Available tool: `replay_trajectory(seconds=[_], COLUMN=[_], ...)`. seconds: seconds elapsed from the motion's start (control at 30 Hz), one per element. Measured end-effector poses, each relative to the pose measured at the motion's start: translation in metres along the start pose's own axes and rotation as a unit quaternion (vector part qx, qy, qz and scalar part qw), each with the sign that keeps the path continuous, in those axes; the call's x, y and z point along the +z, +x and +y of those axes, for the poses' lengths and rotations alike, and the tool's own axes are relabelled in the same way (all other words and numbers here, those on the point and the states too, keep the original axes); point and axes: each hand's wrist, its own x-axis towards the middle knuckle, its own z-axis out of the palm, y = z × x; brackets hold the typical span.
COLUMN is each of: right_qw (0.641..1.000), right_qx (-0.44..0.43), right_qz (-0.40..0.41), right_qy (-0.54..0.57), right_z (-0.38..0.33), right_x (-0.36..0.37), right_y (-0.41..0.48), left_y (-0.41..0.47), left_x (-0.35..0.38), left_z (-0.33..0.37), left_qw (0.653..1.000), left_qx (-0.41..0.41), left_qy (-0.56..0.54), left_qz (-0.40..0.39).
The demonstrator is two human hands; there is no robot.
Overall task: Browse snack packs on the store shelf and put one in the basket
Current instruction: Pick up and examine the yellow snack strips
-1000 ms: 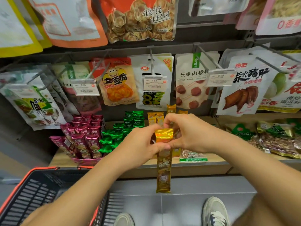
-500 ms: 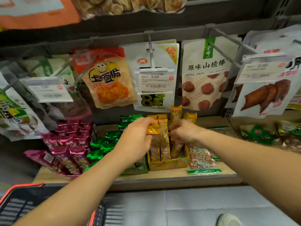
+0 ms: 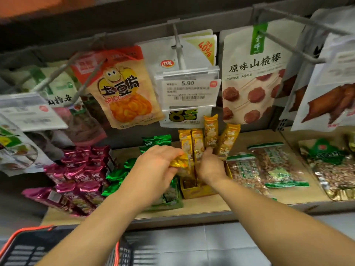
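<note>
I am seeing both bare hands reaching into the yellow display box (image 3: 199,191) on the wooden shelf (image 3: 211,206). The left hand (image 3: 155,166) is pinching the crinkled top of a gold snack pack (image 3: 179,162), whose lower end is sitting down in the box among the other gold packs (image 3: 210,131) standing upright there. The right hand (image 3: 210,166) is lying just beside it, fingers pushed in between the upright gold packs; I cannot tell whether it is gripping one or only parting them, since its fingertips are hidden. To the left of the box, green packs (image 3: 117,174) and magenta packs (image 3: 80,175) are crowding the shelf, and to the right, clear bags of peanuts (image 3: 269,167) are lying flat. Above, a spicy potato chip bag (image 3: 123,91) and a hawthorn stick bag (image 3: 251,77) are hanging from pegs, with a price tag (image 3: 189,91) reading 5.90 between them. The black basket (image 3: 25,248) with its orange rim is showing at the lower left, under the left forearm, well apart from the held pack
</note>
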Motion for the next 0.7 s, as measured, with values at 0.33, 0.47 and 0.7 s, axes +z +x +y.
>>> replay_trajectory(seconds=[0.33, 0.47, 0.7], right_qw=[0.996, 0.998, 0.999], right_qx=[0.019, 0.013, 0.039], right_qz=[-0.002, 0.024, -0.015], right_qy=[0.084, 0.059, 0.017], right_z=[0.012, 0.021, 0.015], right_x=[0.007, 0.007, 0.003], right_y=[-0.01, -0.025, -0.02], left_y=[0.002, 0.001, 0.0], left_x=[0.002, 0.0, -0.002], left_z=[-0.004, -0.003, 0.0], left_qw=[0.997, 0.995, 0.996], left_qx=[-0.039, -0.048, -0.056], left_qy=[-0.053, -0.074, -0.06], left_qz=[0.041, 0.055, 0.047])
